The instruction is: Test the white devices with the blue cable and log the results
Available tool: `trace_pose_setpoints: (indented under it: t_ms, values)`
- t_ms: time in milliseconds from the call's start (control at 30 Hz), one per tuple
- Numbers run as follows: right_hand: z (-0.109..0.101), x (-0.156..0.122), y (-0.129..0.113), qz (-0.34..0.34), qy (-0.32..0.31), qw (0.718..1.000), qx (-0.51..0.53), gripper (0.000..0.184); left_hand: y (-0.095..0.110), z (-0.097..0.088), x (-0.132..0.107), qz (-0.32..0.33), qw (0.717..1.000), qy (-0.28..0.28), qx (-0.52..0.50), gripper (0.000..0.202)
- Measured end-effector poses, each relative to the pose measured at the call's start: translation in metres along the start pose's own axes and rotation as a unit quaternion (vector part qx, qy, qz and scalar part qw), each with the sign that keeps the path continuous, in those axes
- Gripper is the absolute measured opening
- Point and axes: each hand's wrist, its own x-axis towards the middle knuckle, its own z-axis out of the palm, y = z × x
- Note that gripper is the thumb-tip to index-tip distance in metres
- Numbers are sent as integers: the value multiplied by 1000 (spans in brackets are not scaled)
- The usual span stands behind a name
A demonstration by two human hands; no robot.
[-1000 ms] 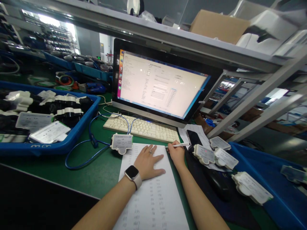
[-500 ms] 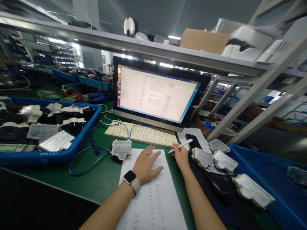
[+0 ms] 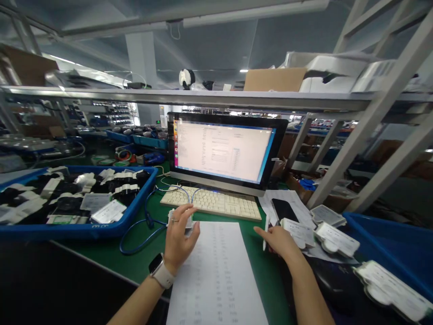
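Observation:
My left hand (image 3: 181, 234), with a watch on its wrist, is over a white plastic module (image 3: 187, 222) and covers most of it. Its thumb and fingers are apart; whether they touch the module is hard to tell. A printed sheet (image 3: 219, 271) with columns of figures lies just right of that hand. My right hand (image 3: 279, 241) is closed around a white pen (image 3: 265, 234), which points down beside the sheet. Close to the right hand's knuckles lies another white module (image 3: 298, 232).
Behind the hands stand a keyboard (image 3: 216, 203) and a lit monitor (image 3: 223, 151). A blue bin (image 3: 135, 212) of black and white parts is on the left, with a blue cable (image 3: 131, 250) beside it. Right are a phone (image 3: 284, 211), mouse (image 3: 333, 275), more modules and a blue bin (image 3: 379, 225).
My left hand has moved off the sheet, left and forward onto the module. My right hand has turned the pen from slanting to nearly upright and shifted right. The view has tilted up.

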Motion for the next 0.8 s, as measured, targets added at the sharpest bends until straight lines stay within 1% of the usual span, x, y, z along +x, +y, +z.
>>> trace_pose_setpoints:
  t_ms: [67,133,200,267,367,433,500,567,633,700,767,800]
  values:
    - [-3,1,0,1,0,1000,-13,52,-11,-15,-7,2,999,3,38,37]
    - [-4,2,0,-3,9,999,-37,52,-23,-26,-16,-12,997,-3,82,43]
    - [-3,3,0,-17,30,997,-74,51,-35,-34,-25,-37,991,-25,122,53]
    - [-1,2,-2,-34,59,992,-108,50,-44,-38,-32,-64,985,-58,150,64]
    - [2,1,-7,-44,94,987,-125,48,-54,-36,-37,-95,975,-108,168,78]
    - [3,0,-10,-49,106,985,-128,46,-56,-32,-35,-107,970,-137,171,85]
    - [5,0,-10,-59,109,984,-128,45,-56,-28,-31,-123,964,-167,168,87]
    - [8,2,-8,-75,107,984,-124,45,-55,-24,-27,-147,958,-191,154,82]
    - [10,5,-5,-88,100,983,-122,46,-55,-21,-23,-170,955,-201,135,77]
    - [12,9,-3,-102,90,983,-122,46,-57,-19,-22,-183,955,-199,119,75]
    - [13,12,-3,-111,79,983,-120,46,-58,-21,-22,-181,960,-186,105,76]
    - [12,13,-3,-113,73,984,-118,46,-58,-24,-22,-172,965,-171,97,77]
